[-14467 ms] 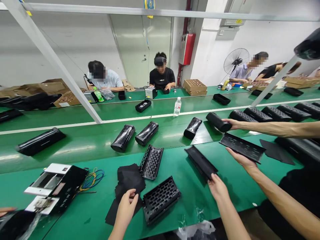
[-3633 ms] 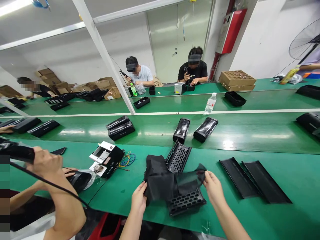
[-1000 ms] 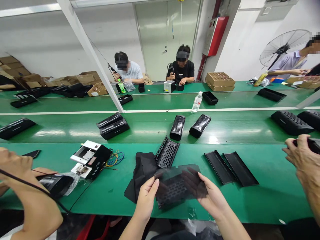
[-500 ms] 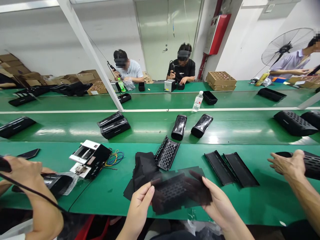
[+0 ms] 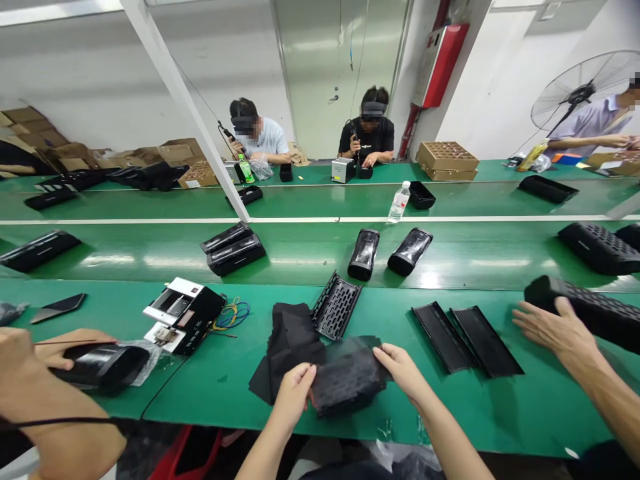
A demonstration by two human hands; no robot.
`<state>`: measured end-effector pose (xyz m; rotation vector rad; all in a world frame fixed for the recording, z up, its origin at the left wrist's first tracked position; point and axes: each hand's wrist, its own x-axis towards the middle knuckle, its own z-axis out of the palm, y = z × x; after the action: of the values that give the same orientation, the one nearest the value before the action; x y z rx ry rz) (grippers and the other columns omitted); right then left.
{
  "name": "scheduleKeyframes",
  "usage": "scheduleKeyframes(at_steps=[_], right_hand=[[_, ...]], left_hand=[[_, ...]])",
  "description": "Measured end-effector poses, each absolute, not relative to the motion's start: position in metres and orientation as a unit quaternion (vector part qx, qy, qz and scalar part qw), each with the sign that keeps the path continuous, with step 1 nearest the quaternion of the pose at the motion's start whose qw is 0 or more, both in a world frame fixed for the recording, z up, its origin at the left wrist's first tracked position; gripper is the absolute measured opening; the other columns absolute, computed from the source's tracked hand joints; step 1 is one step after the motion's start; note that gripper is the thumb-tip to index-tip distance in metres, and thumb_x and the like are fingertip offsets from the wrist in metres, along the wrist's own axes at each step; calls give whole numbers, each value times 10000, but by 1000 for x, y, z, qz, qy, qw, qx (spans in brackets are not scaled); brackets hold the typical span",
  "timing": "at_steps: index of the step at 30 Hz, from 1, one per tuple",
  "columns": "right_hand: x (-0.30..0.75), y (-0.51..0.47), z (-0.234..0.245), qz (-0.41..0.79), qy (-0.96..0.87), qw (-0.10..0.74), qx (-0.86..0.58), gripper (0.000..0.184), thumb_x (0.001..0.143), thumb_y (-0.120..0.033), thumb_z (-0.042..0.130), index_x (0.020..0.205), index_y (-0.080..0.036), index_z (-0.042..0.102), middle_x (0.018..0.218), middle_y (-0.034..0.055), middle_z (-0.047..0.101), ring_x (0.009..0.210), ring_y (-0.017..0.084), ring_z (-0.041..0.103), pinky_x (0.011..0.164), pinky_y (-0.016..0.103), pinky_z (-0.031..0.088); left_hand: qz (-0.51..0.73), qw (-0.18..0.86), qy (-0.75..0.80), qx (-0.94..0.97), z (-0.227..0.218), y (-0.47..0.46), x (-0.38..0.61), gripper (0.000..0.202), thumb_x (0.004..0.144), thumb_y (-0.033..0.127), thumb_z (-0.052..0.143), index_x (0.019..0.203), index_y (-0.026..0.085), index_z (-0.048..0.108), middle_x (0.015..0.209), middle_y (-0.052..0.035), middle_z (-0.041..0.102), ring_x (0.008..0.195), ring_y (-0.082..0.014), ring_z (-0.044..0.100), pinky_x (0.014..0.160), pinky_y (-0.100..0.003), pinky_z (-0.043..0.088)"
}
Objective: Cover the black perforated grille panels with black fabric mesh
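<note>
A thin, see-through black mesh sheet [image 5: 353, 357] is stretched between my hands above the near edge of the table. My left hand [image 5: 296, 393] pinches its left end between thumb and fingers. At the upper right corner, my right hand [image 5: 400, 368] pinches it the same way. Through the sheet a black panel with oblong holes shows dimly; whether the sheet touches it I cannot tell. A loose pile of black mesh sheets [image 5: 287, 343] lies beside my left hand. Just behind the held sheet, a perforated black panel [image 5: 337, 307] lies with its hollow side up.
Two black panels [image 5: 443, 337] lie to the right. A white-and-black machine [image 5: 185, 313] with coiled wires stands left. Co-workers' hands handle a bagged black casing [image 5: 107, 363] at left and a perforated housing [image 5: 595, 307] at right. Black housings [image 5: 364, 255] sit on the green belt.
My right hand has moved left and slightly up, bringing the sheet's ends closer together. The co-worker's hand on the right has shifted left with the housing.
</note>
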<state>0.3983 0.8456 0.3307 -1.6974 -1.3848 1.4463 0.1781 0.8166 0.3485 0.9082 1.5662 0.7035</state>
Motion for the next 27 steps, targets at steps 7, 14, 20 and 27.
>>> scheduleKeyframes(at_steps=[7, 14, 20, 27], right_hand=[[388, 853, 248, 403, -570, 111, -708, 195, 641, -192, 552, 513, -190, 405, 690, 42, 518, 767, 215, 513, 702, 303, 354], [392, 852, 233, 370, -564, 37, -737, 256, 664, -242, 562, 877, -165, 445, 907, 127, 572, 836, 257, 557, 645, 316, 370], [398, 852, 227, 385, -542, 42, -746, 164, 630, -214, 591, 742, -197, 472, 783, 74, 603, 761, 231, 579, 591, 294, 366], [420, 838, 235, 460, -500, 149, -718, 164, 584, -220, 601, 625, -192, 444, 438, -70, 416, 475, 143, 477, 483, 250, 311]], left_hand=[[167, 428, 746, 483, 264, 804, 180, 294, 729, 297, 422, 467, 208, 325, 444, 54, 339, 488, -135, 462, 527, -243, 326], [127, 405, 783, 455, 260, 793, 177, 69, 697, 221, 493, 745, 192, 452, 587, 36, 444, 579, -148, 516, 578, -251, 367], [108, 427, 778, 448, 250, 790, 187, 212, 666, 158, 526, 853, 182, 430, 507, 82, 400, 554, -136, 517, 564, -229, 359], [171, 457, 749, 448, 258, 787, 190, 265, 628, 171, 536, 864, 170, 417, 498, 95, 380, 526, -122, 478, 545, -226, 343]])
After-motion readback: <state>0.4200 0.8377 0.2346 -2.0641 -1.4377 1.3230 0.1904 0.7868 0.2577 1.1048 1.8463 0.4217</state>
